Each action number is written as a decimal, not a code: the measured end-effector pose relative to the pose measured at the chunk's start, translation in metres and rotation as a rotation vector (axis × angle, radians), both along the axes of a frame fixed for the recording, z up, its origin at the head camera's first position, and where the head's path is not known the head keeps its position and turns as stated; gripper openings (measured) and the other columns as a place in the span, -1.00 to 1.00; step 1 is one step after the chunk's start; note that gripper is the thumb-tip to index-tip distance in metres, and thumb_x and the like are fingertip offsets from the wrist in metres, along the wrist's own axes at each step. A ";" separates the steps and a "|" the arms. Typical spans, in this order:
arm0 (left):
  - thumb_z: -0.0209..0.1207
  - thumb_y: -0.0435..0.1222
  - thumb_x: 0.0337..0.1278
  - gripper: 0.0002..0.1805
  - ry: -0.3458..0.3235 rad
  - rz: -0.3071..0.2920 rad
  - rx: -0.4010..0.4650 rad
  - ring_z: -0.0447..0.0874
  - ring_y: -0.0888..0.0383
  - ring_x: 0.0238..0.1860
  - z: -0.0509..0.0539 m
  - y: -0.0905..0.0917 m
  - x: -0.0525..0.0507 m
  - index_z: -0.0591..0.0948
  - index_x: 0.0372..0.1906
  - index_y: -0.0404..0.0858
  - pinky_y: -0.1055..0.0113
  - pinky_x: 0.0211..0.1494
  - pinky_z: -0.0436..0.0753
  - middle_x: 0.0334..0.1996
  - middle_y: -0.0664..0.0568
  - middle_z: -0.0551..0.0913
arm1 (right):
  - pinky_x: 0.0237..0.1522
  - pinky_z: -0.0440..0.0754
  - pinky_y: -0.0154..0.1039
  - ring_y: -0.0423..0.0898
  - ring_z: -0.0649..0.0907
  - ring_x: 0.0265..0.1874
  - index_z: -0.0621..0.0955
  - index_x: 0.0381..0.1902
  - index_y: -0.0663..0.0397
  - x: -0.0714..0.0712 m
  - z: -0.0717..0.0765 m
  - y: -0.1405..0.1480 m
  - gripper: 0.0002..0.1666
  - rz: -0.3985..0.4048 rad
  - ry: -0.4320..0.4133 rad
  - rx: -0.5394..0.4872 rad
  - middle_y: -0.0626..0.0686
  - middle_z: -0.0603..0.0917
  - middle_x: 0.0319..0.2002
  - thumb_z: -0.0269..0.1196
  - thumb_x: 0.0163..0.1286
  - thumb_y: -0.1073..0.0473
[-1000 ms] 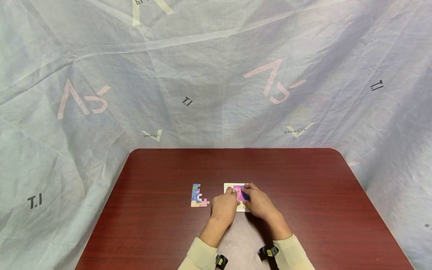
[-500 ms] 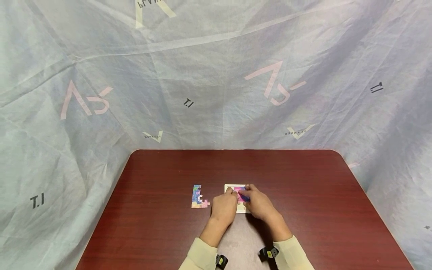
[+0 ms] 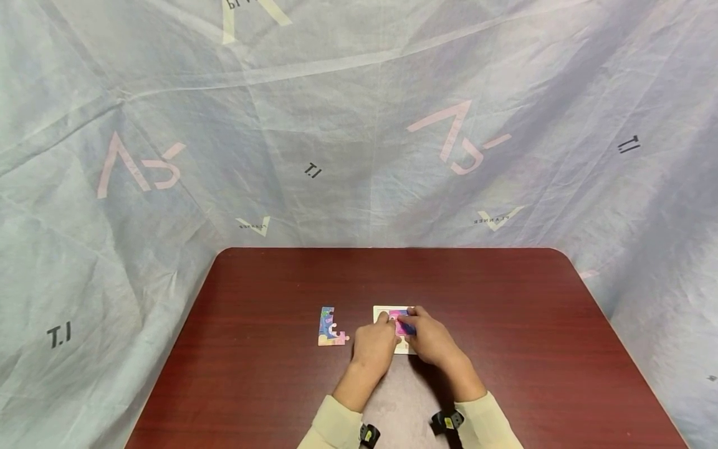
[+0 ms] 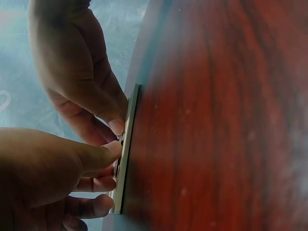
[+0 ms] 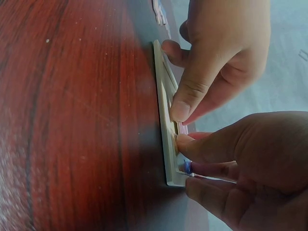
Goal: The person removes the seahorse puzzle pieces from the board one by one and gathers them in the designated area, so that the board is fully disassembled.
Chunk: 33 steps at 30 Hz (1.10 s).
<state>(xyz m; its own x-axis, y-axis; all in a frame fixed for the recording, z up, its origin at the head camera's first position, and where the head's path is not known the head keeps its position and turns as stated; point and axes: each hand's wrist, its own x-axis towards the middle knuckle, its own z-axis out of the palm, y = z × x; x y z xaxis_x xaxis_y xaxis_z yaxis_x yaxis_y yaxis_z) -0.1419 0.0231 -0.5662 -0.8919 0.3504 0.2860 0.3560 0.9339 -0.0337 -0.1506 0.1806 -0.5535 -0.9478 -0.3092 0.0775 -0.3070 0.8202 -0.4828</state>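
Note:
A pale, shallow puzzle tray [image 3: 404,350] lies on the table in the head view, with a pink and purple jigsaw piece [image 3: 401,329] in its upper right part. My left hand [image 3: 374,346] pinches this piece from the left, thumb at the near side. From the right, my right hand [image 3: 432,340] also pinches it, its index finger reaching across the top. Both wrist views show the thumbs close together at the tray's near edge [image 5: 163,110]. The fingers hide much of the piece and tray.
Joined jigsaw pieces [image 3: 325,327] form an L shape left of the tray, close to my left hand. The reddish-brown table [image 3: 269,386] has rounded far corners. Printed grey cloth [image 3: 359,206] hangs behind it and at both sides.
My right index finger has shifted left from the piece's right edge to lie over the piece. The left hand, the tray and the L-shaped pieces stay about where they were.

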 end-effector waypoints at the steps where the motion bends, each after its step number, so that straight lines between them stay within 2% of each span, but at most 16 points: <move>1: 0.45 0.11 0.12 -0.58 0.014 0.003 -0.005 0.79 0.16 -0.46 -0.001 0.001 0.001 0.81 -0.07 -0.09 0.23 -0.49 0.68 -0.09 0.08 0.73 | 0.07 0.72 0.20 0.25 0.76 0.05 0.73 0.20 0.16 0.000 0.000 0.000 -0.47 0.001 0.000 0.001 0.30 0.62 0.26 0.43 0.24 0.41; 7: 0.43 0.09 0.10 -0.59 0.077 0.022 -0.013 0.75 0.17 -0.52 -0.004 0.004 0.005 0.80 -0.09 -0.10 0.25 -0.55 0.63 -0.09 0.08 0.73 | 0.07 0.72 0.20 0.25 0.76 0.04 0.73 0.20 0.17 0.001 0.000 0.001 -0.49 0.004 0.002 0.001 0.30 0.62 0.26 0.43 0.25 0.40; 24: 0.38 0.06 0.21 -0.63 0.080 0.073 -0.050 0.72 0.17 -0.54 -0.007 0.013 0.015 0.79 -0.07 -0.11 0.26 -0.56 0.62 -0.19 0.09 0.62 | 0.06 0.74 0.13 0.16 0.78 0.01 0.75 0.18 0.12 0.002 -0.001 0.003 -0.50 -0.013 -0.017 0.018 0.22 0.64 0.23 0.45 0.25 0.39; 30: 0.36 0.03 0.24 -0.68 0.112 0.089 -0.065 0.70 0.19 -0.58 -0.009 0.017 0.017 0.78 -0.09 -0.10 0.27 -0.59 0.62 -0.20 0.11 0.60 | 0.06 0.73 0.13 0.18 0.78 0.01 0.76 0.16 0.13 0.002 -0.001 0.004 -0.50 -0.005 -0.005 0.011 0.24 0.65 0.20 0.45 0.23 0.40; 33: 0.34 -0.07 0.25 -0.75 0.136 0.096 -0.078 0.69 0.20 -0.59 -0.011 0.018 0.018 0.79 -0.08 -0.10 0.27 -0.61 0.61 -0.20 0.11 0.61 | 0.03 0.74 0.13 0.18 0.78 0.00 0.76 0.16 0.13 0.003 -0.002 0.004 -0.49 0.000 0.003 0.014 0.23 0.66 0.19 0.45 0.21 0.40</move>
<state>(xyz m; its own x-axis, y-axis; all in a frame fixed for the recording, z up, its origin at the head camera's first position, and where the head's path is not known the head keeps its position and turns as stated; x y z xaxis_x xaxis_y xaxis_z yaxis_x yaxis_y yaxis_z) -0.1238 0.0409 -0.5767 -0.8772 0.2916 0.3814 0.2530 0.9559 -0.1489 -0.1475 0.1849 -0.5551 -0.9475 -0.3106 0.0757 -0.3086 0.8269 -0.4700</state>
